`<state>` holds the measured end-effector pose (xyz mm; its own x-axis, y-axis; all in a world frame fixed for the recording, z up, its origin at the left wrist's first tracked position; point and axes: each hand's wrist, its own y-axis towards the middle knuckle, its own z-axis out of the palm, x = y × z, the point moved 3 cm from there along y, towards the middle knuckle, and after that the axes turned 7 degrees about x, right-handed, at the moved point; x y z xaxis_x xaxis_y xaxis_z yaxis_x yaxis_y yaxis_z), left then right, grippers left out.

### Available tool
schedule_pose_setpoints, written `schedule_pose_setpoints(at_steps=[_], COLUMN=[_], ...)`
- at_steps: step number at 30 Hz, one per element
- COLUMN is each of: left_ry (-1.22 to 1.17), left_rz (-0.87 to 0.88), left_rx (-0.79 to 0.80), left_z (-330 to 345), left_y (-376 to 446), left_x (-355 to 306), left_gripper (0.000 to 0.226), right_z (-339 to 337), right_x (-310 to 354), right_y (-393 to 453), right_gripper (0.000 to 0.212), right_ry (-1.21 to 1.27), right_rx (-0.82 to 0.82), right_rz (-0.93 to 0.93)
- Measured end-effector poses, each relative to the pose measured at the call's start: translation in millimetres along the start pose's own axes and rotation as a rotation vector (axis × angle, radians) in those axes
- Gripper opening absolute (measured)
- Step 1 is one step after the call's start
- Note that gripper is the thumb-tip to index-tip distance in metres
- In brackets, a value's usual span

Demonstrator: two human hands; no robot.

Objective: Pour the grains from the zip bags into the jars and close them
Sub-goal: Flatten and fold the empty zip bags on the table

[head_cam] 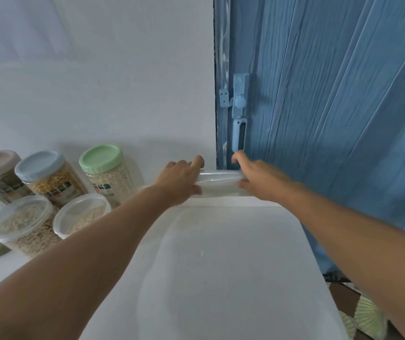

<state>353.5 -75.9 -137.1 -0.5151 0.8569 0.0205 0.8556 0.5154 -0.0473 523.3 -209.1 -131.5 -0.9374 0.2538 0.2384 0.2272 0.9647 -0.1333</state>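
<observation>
You've got the clear zip bag (pixel 221 184) up at 12 o'clock, at the far edge of the desk (pixel 221 266). Your left hand (pixel 179 179) and right hand (pixel 261 179) each have fingers curled round one end of it. The jars (pixel 49 182), lids on, sit grouped at 9 o'clock, well apart from the bag.

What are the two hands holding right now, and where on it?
Both hold an empty clear zip bag at the table's far edge: left hand grips its left end, right hand its right end.
</observation>
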Motion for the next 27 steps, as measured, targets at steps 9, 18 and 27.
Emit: schedule_pose_setpoints(at_steps=[9,18,27], left_ry=[-0.363,-0.445,-0.36], left_rz=[-0.001,0.054,-0.001], left_rx=[0.357,0.061,0.175], left_z=[20.9,8.6,24.5], left_y=[-3.6,-17.5,-0.1], left_x=[18.7,30.4,23.1], left_gripper=[0.068,0.026,0.024], right_z=[19.4,20.8,24.5], right_x=[-12.5,-16.1,-10.6], right_y=[11.1,19.9,16.3], right_gripper=[0.049,0.052,0.043], right_ry=[0.145,0.135,-0.001], right_rx=[0.333,0.416,0.428], right_rz=[0.017,0.076,0.056])
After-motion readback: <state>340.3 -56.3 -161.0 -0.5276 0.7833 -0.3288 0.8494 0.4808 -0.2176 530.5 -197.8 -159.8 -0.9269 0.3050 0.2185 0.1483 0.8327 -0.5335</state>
